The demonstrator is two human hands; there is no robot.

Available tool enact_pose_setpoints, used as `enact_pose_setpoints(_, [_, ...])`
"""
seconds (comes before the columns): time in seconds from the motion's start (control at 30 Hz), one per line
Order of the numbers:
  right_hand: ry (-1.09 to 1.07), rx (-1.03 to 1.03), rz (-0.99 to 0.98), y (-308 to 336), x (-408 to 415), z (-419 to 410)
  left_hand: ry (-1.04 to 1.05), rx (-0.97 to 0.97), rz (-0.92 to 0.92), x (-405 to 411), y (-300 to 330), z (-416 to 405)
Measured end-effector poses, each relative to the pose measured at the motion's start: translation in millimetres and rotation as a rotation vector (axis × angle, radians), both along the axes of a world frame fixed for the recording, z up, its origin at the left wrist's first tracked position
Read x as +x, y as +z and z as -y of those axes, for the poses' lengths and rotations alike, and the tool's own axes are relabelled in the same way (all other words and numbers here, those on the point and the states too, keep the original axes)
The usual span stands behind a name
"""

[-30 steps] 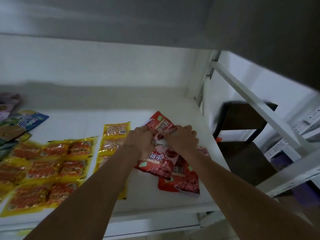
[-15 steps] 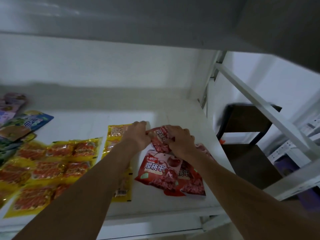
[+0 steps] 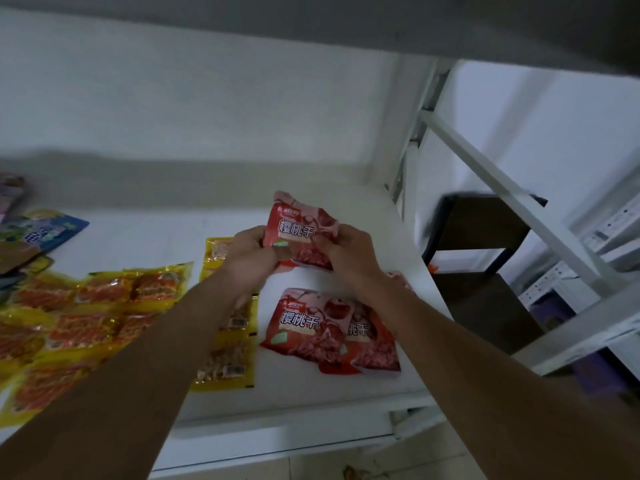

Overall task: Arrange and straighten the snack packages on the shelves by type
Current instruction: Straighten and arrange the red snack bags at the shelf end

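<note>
Both hands hold one red cherry snack packet (image 3: 300, 232) upright above the white shelf (image 3: 138, 244). My left hand (image 3: 254, 252) grips its left edge and my right hand (image 3: 349, 249) grips its right edge. Below them two more red cherry packets (image 3: 311, 327) lie overlapping on the shelf, the right one (image 3: 372, 344) partly under the left. A column of yellow packets (image 3: 228, 348) lies just left of them, partly hidden by my left forearm. Further left lie several yellow packets with orange contents (image 3: 90, 306).
Blue and mixed-colour packets (image 3: 41, 233) sit at the far left of the shelf. The shelf's white upright and diagonal brace (image 3: 502, 181) stand on the right. Beyond them is a dark stool (image 3: 485, 237). The upper shelf's underside spans the top.
Both hands lifted one red packet off the pile and raised it toward the back of the shelf, turning its front face toward me.
</note>
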State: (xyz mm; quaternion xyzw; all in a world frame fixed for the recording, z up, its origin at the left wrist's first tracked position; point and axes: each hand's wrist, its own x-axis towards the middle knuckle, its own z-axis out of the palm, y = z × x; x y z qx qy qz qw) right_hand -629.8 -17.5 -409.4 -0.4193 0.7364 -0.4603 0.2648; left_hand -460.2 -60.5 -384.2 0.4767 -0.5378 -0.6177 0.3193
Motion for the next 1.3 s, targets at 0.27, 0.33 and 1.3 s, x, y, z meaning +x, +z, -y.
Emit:
enact_pose_setpoints(0.27, [-0.089,-0.096,-0.034,10.6,15.9,-16.9,-0.005,0.084,-0.169,3.8,3.9,-8.0])
enact_pose_setpoints(0.33, [-0.1,-0.112,0.004,12.1,19.7,-18.3,-0.003,0.07,-0.16,5.3,2.5,-9.1])
enact_pose_setpoints(1.3, [0.495,0.04,0.111,151.4,279.3,-100.4,0.633,0.072,-0.237,274.2,131.6,-188.6])
